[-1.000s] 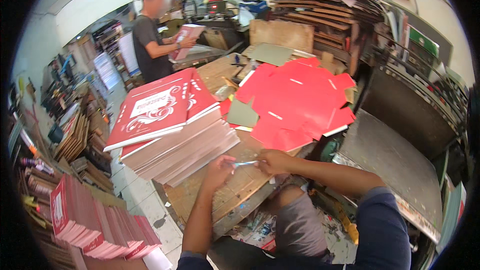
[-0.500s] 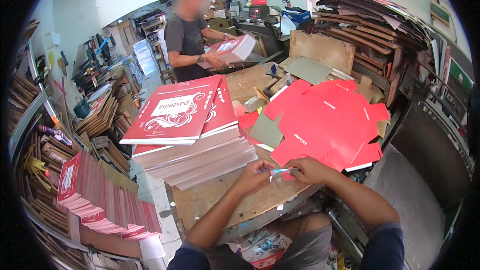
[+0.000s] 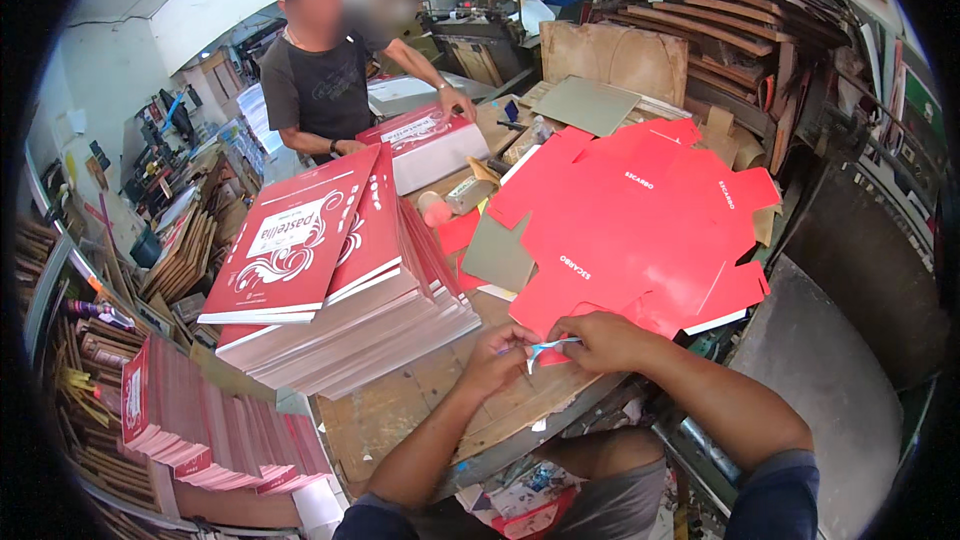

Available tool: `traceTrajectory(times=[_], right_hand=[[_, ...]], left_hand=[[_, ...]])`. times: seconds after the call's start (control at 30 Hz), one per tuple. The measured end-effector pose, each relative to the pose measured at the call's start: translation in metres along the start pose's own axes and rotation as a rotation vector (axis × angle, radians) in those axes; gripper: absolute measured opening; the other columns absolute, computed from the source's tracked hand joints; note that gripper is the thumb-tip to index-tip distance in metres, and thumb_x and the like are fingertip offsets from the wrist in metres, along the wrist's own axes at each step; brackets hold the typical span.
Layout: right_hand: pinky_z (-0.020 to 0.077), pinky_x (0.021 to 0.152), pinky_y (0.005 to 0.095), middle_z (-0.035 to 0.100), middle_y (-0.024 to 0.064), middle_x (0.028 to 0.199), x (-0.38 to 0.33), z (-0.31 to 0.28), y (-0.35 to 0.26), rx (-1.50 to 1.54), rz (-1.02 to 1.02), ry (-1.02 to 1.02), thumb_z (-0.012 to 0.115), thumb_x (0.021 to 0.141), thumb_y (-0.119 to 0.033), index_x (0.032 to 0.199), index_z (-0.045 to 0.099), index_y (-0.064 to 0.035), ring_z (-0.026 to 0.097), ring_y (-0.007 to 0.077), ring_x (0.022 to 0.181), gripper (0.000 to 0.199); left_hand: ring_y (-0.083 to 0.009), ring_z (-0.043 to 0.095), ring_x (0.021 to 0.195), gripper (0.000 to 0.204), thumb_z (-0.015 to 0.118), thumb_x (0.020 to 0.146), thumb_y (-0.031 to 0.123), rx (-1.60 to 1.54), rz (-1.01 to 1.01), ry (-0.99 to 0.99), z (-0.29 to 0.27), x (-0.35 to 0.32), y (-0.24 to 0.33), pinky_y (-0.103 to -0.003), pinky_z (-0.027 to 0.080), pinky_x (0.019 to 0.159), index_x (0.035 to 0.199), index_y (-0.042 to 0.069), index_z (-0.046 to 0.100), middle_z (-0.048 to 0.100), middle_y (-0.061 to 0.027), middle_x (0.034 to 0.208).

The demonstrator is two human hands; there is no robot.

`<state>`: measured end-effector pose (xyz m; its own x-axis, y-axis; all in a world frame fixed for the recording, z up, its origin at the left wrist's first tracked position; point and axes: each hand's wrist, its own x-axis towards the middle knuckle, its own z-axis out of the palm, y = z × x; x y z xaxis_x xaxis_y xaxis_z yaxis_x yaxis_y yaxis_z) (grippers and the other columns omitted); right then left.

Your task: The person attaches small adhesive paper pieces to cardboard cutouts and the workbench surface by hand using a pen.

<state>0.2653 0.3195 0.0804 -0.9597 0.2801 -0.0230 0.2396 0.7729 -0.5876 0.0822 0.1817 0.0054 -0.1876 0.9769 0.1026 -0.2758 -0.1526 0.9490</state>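
Over the near edge of the wooden table, a small light-blue and white strip (image 3: 541, 348) is stretched between my two hands. My left hand (image 3: 495, 360) pinches one end with fingers closed. The other end is in the closed fingers of my right hand (image 3: 604, 342); what exactly the strip is cannot be made out. Just beyond my hands lie flat red die-cut box sheets (image 3: 630, 210) with tabs and small white print. A tall stack of dark-red printed cardboard sheets (image 3: 345, 335) stands to the left of my left hand.
Across the table (image 3: 400, 415) a person (image 3: 325, 80) in a dark shirt has both hands at another red printed stack (image 3: 435, 155). Grey-green boards (image 3: 585, 105) lie beyond the red sheets. More red stacks (image 3: 215, 415) stand lower left; piled boards (image 3: 700, 25) rise at the back right.
The person across the table has set the carried red stack down on it. My hands still hold the strip, closer together. The view has shifted slightly.
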Motion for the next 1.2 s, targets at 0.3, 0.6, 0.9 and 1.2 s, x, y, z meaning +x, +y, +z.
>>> traceTrajectory(times=[0.3, 0.6, 0.9, 1.2], right_hand=[[0.0496, 0.071, 0.0399, 0.066, 0.0173, 0.087, -0.001, -0.002, -0.012, 0.147, 0.031, -0.064, 0.06, 0.086, -0.014, 0.11, 0.058, -0.0051, 0.065, 0.0291, 0.077, 0.025], [0.049, 0.068, 0.0381, 0.064, 0.0147, 0.081, -0.001, 0.0, -0.01, 0.214, 0.003, -0.012, 0.058, 0.09, -0.015, 0.109, 0.055, -0.0043, 0.064, 0.0244, 0.074, 0.022], [0.0501, 0.063, 0.0339, 0.066, 0.0112, 0.077, 0.001, 0.006, -0.004, 0.232, -0.035, -0.017, 0.055, 0.095, -0.016, 0.105, 0.053, -0.0018, 0.065, 0.0193, 0.068, 0.018], [0.0501, 0.072, 0.0411, 0.066, 0.017, 0.089, -0.001, 0.003, -0.01, 0.326, 0.006, -0.045, 0.063, 0.088, -0.019, 0.105, 0.056, -0.0047, 0.066, 0.0319, 0.083, 0.023]], left_hand=[[-0.0078, 0.058, 0.083, 0.018, 0.064, 0.086, 0.003, 0.069, 0.008, -0.005, -0.001, -0.007, -0.003, -0.023, 0.046, 0.072, 0.104, -0.001, 0.061, 0.062, -0.0029, 0.091], [-0.006, 0.057, 0.083, 0.017, 0.063, 0.089, 0.003, 0.154, 0.075, 0.004, 0.001, -0.009, 0.002, -0.021, 0.045, 0.072, 0.106, -0.001, 0.061, 0.062, -0.0025, 0.095], [-0.0077, 0.059, 0.086, 0.017, 0.065, 0.089, 0.007, 0.135, 0.017, 0.042, 0.001, -0.01, -0.001, -0.024, 0.047, 0.076, 0.103, -0.001, 0.061, 0.063, -0.0036, 0.095], [-0.0036, 0.054, 0.07, 0.017, 0.063, 0.091, 0.008, 0.082, 0.066, 0.061, 0.002, -0.008, -0.008, -0.02, 0.043, 0.06, 0.105, 0.0, 0.06, 0.061, -0.0008, 0.085]])
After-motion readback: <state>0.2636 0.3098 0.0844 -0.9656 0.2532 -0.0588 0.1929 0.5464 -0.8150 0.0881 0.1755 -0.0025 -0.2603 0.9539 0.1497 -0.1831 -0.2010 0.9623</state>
